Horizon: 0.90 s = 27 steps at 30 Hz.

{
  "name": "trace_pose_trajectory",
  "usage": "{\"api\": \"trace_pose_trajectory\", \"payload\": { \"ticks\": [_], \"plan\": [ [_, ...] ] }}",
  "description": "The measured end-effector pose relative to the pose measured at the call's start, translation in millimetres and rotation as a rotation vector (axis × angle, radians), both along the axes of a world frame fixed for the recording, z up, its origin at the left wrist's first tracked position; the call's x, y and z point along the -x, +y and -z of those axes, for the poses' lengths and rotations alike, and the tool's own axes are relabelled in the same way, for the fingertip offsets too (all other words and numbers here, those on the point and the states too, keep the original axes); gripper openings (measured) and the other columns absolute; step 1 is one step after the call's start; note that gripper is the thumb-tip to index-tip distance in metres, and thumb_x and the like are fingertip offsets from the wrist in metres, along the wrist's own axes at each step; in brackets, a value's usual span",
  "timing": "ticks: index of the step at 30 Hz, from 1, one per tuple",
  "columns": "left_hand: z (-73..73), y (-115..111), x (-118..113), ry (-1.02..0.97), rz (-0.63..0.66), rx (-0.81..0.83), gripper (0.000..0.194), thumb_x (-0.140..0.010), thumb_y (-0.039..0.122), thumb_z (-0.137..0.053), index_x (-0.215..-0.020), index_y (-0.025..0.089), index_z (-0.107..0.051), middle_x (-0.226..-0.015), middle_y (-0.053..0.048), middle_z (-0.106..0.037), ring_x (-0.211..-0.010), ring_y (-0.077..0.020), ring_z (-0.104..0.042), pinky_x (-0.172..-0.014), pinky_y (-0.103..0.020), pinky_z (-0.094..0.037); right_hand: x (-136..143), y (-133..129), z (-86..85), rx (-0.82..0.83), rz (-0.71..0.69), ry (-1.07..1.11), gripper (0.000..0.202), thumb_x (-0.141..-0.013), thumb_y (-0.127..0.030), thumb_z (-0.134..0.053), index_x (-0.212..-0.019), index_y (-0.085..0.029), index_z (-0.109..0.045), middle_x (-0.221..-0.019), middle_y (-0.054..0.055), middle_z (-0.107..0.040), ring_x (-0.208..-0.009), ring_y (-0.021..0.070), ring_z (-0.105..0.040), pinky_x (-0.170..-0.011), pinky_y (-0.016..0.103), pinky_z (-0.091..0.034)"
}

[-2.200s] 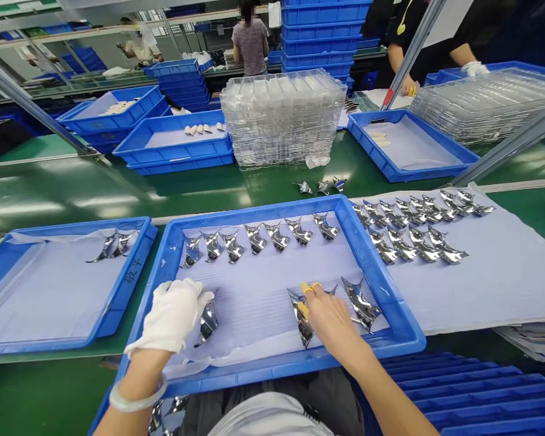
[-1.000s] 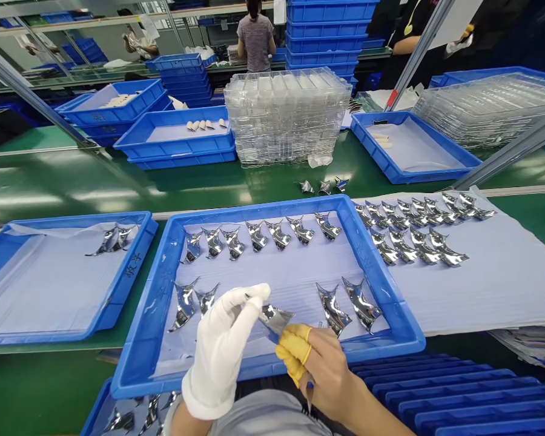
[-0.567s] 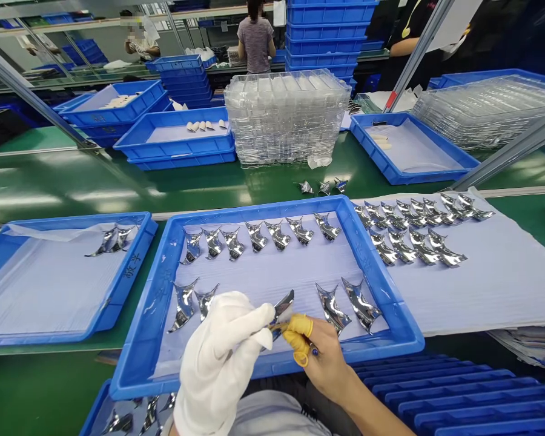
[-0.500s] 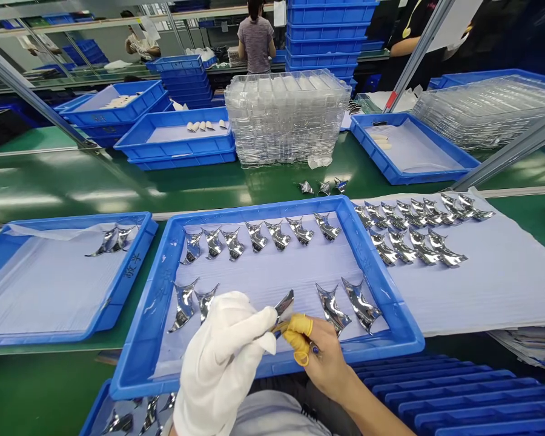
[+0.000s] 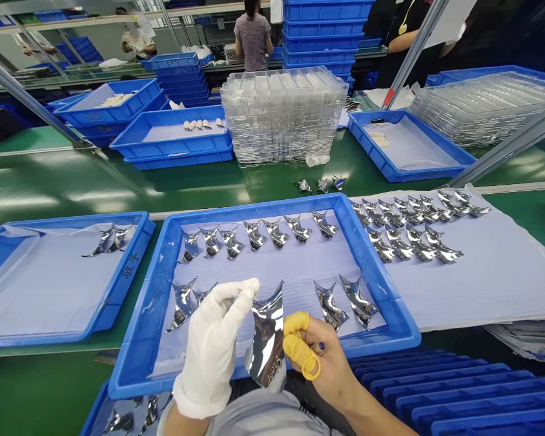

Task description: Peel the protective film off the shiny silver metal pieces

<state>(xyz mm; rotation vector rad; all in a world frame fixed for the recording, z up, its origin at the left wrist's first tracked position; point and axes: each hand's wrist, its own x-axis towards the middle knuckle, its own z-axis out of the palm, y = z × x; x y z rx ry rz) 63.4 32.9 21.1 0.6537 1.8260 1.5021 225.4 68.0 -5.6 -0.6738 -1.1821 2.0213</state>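
My left hand (image 5: 213, 342), in a white glove, pinches a shiny chrome-like curved part (image 5: 267, 339) by its upper left corner. The part hangs upright with its broad mirrored face toward me, above the front rim of the blue tray (image 5: 138, 339). My right hand (image 5: 315, 351) wears yellow finger cots and is closed at the part's right edge; whether it touches is unclear. A blue end of a slim tool (image 5: 321, 346) shows between its fingers, the rest hidden. Similar parts lie in the tray, a back row (image 5: 253, 235) and a front pair (image 5: 358, 303) to the right.
More chrome-like parts lie in rows on white sheeting (image 5: 490, 272) at right. A second blue tray (image 5: 40, 290) stands at left. Clear plastic trays (image 5: 284, 118) are stacked behind. Stacked blue trays (image 5: 463, 393) sit low at right. A metal post (image 5: 504, 145) slants at right. People stand farther back.
The curved part has turned from nearly edge-on to showing its broad face, and hangs lower. My left hand has shifted its grip to the upper corner; my right hand has moved slightly right.
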Motion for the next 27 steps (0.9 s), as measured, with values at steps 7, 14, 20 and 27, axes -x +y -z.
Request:
{"api": "trace_pose_trajectory", "payload": {
  "ticks": [7, 14, 20, 27],
  "plan": [
    [5.5, 0, 0, 0.056, -0.024, -0.127, 0.024, -0.077, 0.042, -0.086, -0.086, 0.023, -0.074, -0.095, -0.001, -0.081, -0.107, -0.0226, -0.072, -0.103, -0.036, -0.053, 8, -2, 9.2, 0.38, -0.052, 0.125, 0.044, -0.079, -0.053, -0.087, -0.078, -0.018, -0.061, -0.054, -0.011, -0.039, -0.044, 0.0019, -0.017, -0.043, 0.019, -0.012],
    [-1.5, 2, -4, 0.222, 0.031, -0.214, 0.014, -0.084, 0.036, -0.081, -0.085, 0.025, -0.072, -0.088, 0.002, -0.081, -0.095, -0.0198, -0.074, -0.114, -0.045, -0.044, 12, 0, 13.7, 0.392, -0.023, 0.172, 0.041, -0.079, -0.051, -0.087, -0.077, -0.018, -0.063, -0.047, -0.013, -0.036, -0.04, 0.0012, -0.016, -0.041, 0.018, -0.013],
    [-6.2, 6, 0, -0.009, 0.11, -0.061, 0.03, -0.078, 0.048, -0.084, -0.093, 0.023, -0.074, -0.104, -0.004, -0.081, -0.107, -0.0236, -0.073, -0.095, -0.035, -0.056, 5, 0, 6.1, 0.274, 0.03, 0.185, 0.037, -0.08, -0.046, -0.089, -0.075, -0.018, -0.065, -0.053, -0.012, -0.035, -0.045, 0.0022, -0.018, -0.042, 0.016, -0.018],
    [0.7, 5, 4, -0.106, 0.12, -0.022, 0.032, -0.081, 0.047, -0.083, -0.1, 0.022, -0.075, -0.111, -0.005, -0.08, -0.104, -0.0206, -0.073, -0.091, -0.029, -0.057, 5, -1, 5.4, 0.196, 0.037, 0.181, 0.031, -0.084, -0.043, -0.086, -0.077, -0.018, -0.068, -0.058, -0.009, -0.04, -0.051, 0.0048, -0.023, -0.046, 0.018, -0.021]
  ]
}}
